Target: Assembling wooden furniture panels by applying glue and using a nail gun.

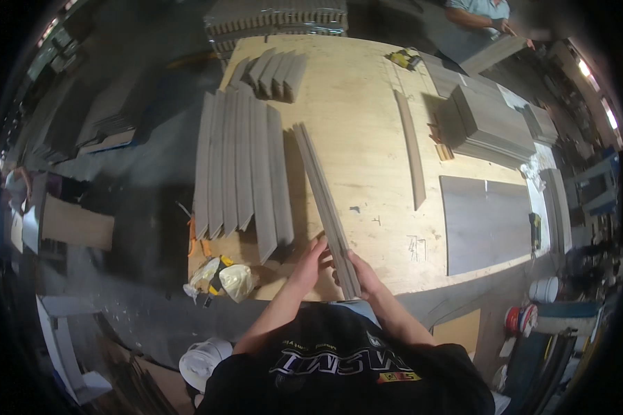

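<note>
Long grey wood-grain strips (pixel 320 176) lie close together in a narrow bundle, slanting from the middle of the table toward my body. My left hand (pixel 311 261) is closed at the left side of the bundle, its fingers partly hidden by it. From the right, my right hand (pixel 362 272) grips the bundle near its close end, with the thumb along the side. To the left of the bundle, several grey boards with angled ends (pixel 239 159) lie side by side. Shorter grey pieces with mitred ends (pixel 273 72) sit beyond them.
The plywood table (pixel 353 83) carries a thin strip (pixel 410 149), a flat grey panel (pixel 488 225) and stacked grey panels (pixel 488 124) at right. Orange-handled pliers (pixel 199 238) and a plastic bag (pixel 239 282) lie at the near-left edge. Another person (pixel 479 17) works at the far right.
</note>
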Demonstrator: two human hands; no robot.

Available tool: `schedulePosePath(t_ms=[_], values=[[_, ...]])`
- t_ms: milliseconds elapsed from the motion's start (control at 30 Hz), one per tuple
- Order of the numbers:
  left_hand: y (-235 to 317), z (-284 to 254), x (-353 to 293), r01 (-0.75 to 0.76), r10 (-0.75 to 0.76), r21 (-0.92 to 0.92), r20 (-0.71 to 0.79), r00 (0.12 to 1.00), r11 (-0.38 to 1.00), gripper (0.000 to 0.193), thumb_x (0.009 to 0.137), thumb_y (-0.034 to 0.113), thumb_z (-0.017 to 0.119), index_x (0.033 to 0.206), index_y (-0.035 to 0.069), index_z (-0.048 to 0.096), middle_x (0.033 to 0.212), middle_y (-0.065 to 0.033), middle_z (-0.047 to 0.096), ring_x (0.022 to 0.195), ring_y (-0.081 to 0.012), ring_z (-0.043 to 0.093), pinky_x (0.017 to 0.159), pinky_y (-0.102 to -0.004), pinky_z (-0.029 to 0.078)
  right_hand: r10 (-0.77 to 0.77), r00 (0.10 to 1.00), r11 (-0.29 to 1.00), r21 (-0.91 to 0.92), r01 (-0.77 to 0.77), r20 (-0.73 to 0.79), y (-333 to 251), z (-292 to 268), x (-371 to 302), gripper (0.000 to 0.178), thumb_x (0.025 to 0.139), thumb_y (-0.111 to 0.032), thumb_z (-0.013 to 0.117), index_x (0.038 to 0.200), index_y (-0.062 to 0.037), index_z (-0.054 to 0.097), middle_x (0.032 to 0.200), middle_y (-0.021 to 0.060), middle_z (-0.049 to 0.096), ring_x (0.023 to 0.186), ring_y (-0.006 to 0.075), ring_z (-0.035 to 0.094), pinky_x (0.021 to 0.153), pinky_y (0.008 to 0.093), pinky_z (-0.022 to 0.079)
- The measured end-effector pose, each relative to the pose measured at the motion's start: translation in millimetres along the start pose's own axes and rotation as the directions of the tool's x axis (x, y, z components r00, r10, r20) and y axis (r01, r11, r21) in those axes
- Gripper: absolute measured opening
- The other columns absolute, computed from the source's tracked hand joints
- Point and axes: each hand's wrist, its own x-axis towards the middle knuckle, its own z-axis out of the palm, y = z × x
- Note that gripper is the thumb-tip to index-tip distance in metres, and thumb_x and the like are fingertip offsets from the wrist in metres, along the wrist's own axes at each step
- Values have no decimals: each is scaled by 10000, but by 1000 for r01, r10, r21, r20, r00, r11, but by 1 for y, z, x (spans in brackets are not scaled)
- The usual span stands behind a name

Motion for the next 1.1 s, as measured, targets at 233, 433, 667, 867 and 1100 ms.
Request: schedulePosePath(t_ms=[233,433,667,867,1100], values=[[-51,45,74,209,-236,292,59,970,933,515,924,302,762,1286,4,549,1231,-172,670,1148,-254,652,941,-426,530,107,986,993,66,-100,-124,7,-46,-27,583,1050,-493,489,1413,-38,513,1038,110,658,840,211,645,771,383,561],[-48,84,79,133,9,650,-210,978,749,737,807,361,850,1310,-52,504,1225,-215,657,1170,-306,638,990,-389,500,-218,902,933,-349,82,-372,-5,-83,-20,487,981,-252,694,1350,35,554,1085,148,693,924,176,663,781,285,544],[-60,73,133,59,58,574,-183,981,817,590,864,254,796,1284,-56,520,1209,-212,667,1124,-306,659,955,-391,513,-225,915,974,-113,198,-336,-31,-120,8,411,968,-214,675,1289,31,597,1009,138,716,889,173,690,740,305,552],[-37,95,148,87,75,649,-217,973,756,539,873,204,758,1286,-77,556,1237,-231,668,1161,-315,650,1003,-391,491,-474,682,746,-666,-25,-557,-69,-165,41,499,879,-241,732,1316,-31,613,991,179,717,905,308,700,796,384,555],[-19,76,153,118,264,910,-236,935,398,595,860,287,750,1351,13,556,1317,-247,599,1282,-403,535,1081,-458,426,-809,582,84,-996,-28,-85,-98,-152,41,608,859,-258,704,1418,-109,517,1373,175,535,1262,396,510,983,534,462]])
